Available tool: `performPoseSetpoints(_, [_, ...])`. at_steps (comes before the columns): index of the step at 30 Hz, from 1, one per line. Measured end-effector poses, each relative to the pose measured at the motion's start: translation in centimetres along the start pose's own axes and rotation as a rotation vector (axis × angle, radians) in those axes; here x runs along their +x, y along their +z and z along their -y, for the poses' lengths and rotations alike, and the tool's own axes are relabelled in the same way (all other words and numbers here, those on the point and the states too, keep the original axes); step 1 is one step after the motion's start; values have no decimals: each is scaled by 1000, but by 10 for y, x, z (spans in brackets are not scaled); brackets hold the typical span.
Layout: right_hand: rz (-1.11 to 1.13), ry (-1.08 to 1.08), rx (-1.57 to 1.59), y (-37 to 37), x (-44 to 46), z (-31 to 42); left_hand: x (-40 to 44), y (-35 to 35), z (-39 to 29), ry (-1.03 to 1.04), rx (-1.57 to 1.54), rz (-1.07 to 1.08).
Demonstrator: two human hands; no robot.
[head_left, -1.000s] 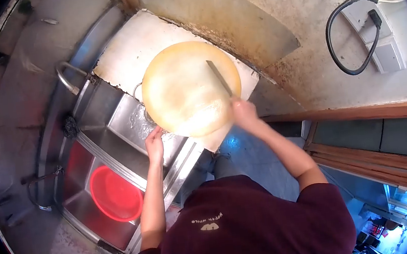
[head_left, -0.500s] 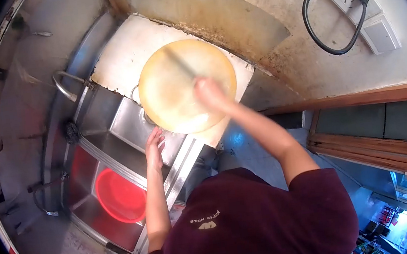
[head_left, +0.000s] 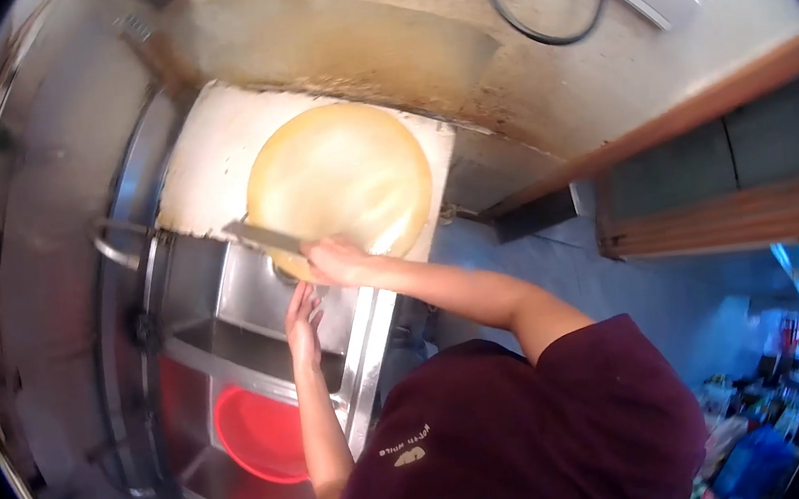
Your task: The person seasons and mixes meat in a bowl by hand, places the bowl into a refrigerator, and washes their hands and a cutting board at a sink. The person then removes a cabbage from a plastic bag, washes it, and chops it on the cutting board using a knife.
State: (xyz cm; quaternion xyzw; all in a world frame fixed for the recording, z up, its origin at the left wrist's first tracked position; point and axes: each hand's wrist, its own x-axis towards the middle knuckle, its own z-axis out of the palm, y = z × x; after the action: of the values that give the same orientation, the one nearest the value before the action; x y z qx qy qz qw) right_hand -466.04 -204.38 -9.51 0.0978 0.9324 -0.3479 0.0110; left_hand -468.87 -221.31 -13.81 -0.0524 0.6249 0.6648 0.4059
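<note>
A round yellowish board (head_left: 342, 177) lies on a white worktop (head_left: 203, 163) beside the sink. My right hand (head_left: 334, 260) is closed around the handle of a flat metal blade (head_left: 265, 236), which reaches over the board's lower left edge. Just below that edge, over the sink, my left hand (head_left: 303, 315) is raised with its fingers apart and nothing in them. It is close to my right hand.
A steel double sink (head_left: 245, 292) has a red basin (head_left: 258, 433) in its nearer bowl and a faucet (head_left: 113, 245) at its left. A black cable (head_left: 533, 35) hangs on the wall. Wood-framed cabinet doors (head_left: 763, 149) stand at the right.
My right hand has swept the blade left and down across the board to its lower left edge. My left hand stays near the edge. The view has turned and shifted.
</note>
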Motion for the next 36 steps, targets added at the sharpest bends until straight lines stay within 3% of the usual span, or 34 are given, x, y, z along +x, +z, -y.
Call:
performPoseSetpoints(2, [-260,141,-220,-27,-5,-28,24,-29,37,136,365,-77])
performPoseSetpoints(4, [-354,121,-420,-21,-3,-70,26,-40,51,341,1053,-285])
performPoseSetpoints(6, [-503,4,-438,-18,1,-95,42,-70,68,466,1076,-236])
performPoseSetpoints(8, [-529,-73,-422,-21,-19,-88,43,-76,61,450,993,-264])
performPoseSetpoints(11, [-529,-33,-248,-51,-83,-68,24,-64,50,537,959,-461])
performPoseSetpoints(12, [-458,38,-131,-67,-112,-70,23,-64,47,560,1008,-509])
performPoseSetpoints(14, [-688,83,-16,-89,-183,-88,17,-57,42,523,854,-603])
performPoseSetpoints(16, [-896,212,244,-71,-254,-158,7,-46,36,462,933,-693])
performPoseSetpoints(17, [-781,276,811,-45,-297,-216,3,-38,39,692,925,-727])
performPoseSetpoints(18, [-551,496,1221,-78,-374,-216,-1,-26,44,917,907,-762])
performPoseSetpoints(19, [-591,664,1492,-63,-439,-243,-3,-8,45,950,922,-853])
performPoseSetpoints(20, [-627,577,1309,3,-509,-321,-11,13,49,979,931,-948])
performPoseSetpoints(21, [-580,798,784,35,-579,-332,-33,49,53,1024,980,-895])
performPoseSetpoints(22, [-281,1101,-13,64,-649,-341,-50,87,53,1073,1037,-843])
performPoseSetpoints(23, [-55,1322,-445,92,-718,-348,-39,102,65,1082,1045,-745])
performPoseSetpoints(24, [-268,1348,-198,140,-785,-371,-29,119,76,1088,1052,-648])
performPoseSetpoints(25, [-358,1523,527,82,-822,-309,-40,156,91,1088,1015,-584])
performPoseSetpoints(28, [-358,1777,372,64,-906,-262,-82,277,138,1258,959,-274])
performPoseSetpoints(30, [-560,1785,211,129,-956,-295,-111,334,164,1069,1019,26])
performPoseSetpoints(31, [-657,1779,127,163,-982,-313,-105,341,179,723,1071,250])
performPoseSetpoints(32, [-527,1721,157,172,-980,-327,-88,341,203,366,1089,461])
performPoseSetpoints(33, [-408,1654,185,180,-978,-342,-43,318,240,335,1433,790])
performPoseSetpoints(34, [-292,1588,211,182,-970,-352,-32,314,257,270,1726,896])
performPoseSetpoints(35, [-433,1601,175,169,-943,-350,-23,311,272,224,2003,1046])
performPoseSetpoints(36, [-578,1609,136,155,-911,-347,-43,329,282,157,2238,939])
